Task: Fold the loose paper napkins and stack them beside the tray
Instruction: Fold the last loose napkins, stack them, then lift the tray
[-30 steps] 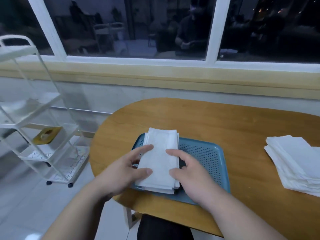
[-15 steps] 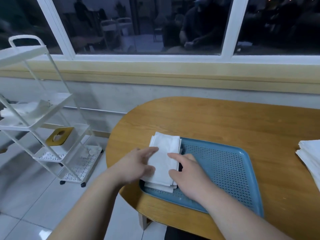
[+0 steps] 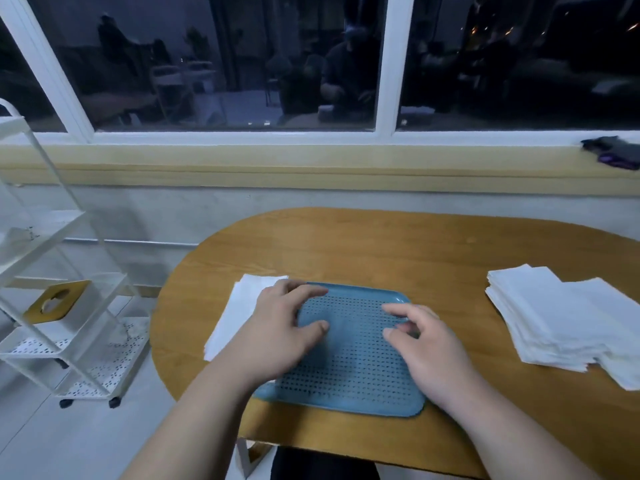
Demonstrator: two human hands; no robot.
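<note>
A blue perforated tray (image 3: 349, 375) lies on the wooden table in front of me. A stack of folded white napkins (image 3: 239, 310) rests on the table against the tray's left side. My left hand (image 3: 280, 330) hovers over the tray's left edge, fingers spread and relaxed, covering part of the stack. My right hand (image 3: 422, 344) is above the tray's right half with fingers loosely curled, holding nothing. A pile of loose white napkins (image 3: 561, 320) sits on the table at the right.
The oval wooden table (image 3: 381, 251) ends close on the left and near sides. A white wheeled shelf cart (image 3: 55, 306) stands on the floor to the left. A wall and window sill run behind the table, with a dark object (image 3: 613, 150) on the sill.
The folded stack has gone from the tray's left part onto the table beside the tray. Both hands have let go of it and now hover over the bare tray.
</note>
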